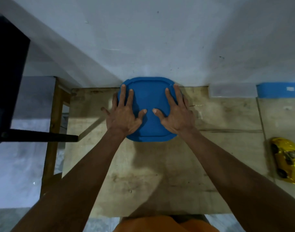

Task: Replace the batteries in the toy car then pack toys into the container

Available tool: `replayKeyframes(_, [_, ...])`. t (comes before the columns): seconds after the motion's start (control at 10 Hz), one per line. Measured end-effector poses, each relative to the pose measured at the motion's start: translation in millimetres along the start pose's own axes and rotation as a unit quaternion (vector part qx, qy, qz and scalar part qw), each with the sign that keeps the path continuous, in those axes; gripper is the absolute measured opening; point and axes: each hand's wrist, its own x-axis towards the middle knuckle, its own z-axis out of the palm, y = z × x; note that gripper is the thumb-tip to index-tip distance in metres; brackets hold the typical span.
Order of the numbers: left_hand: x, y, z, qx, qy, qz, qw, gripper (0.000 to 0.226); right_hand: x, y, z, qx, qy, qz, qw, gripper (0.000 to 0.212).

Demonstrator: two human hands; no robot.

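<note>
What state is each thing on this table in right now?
blue lid: lying flat on the table by the wall, both hands on it.
left hand: open, fingers spread, palm on the lid.
right hand: open, spread flat on the lid.
yellow toy car: upright on the table, untouched.

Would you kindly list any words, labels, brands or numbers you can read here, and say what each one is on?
No text can be read.
Blue lid under both hands: no print visible.
Blue box by the wall: a small white label, too blurred to read.
Yellow car: no legible marking.
Clear box: nothing visible.
</note>
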Motion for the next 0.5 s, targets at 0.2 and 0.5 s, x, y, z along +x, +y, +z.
replayKeyframes(0.2, [-5, 15, -8, -0.047, -0.001, -0.048, 0.998, 0.087, 0, -7, -6, 0.003, -0.025, 0.010, 1.000, 0.089])
replayKeyframes(0.5, [-45, 26, -10, -0.086, 0.084, -0.028, 0.992, 0.061, -45, -17, -18, 0.049, 0.054, 0.006, 0.997, 0.066])
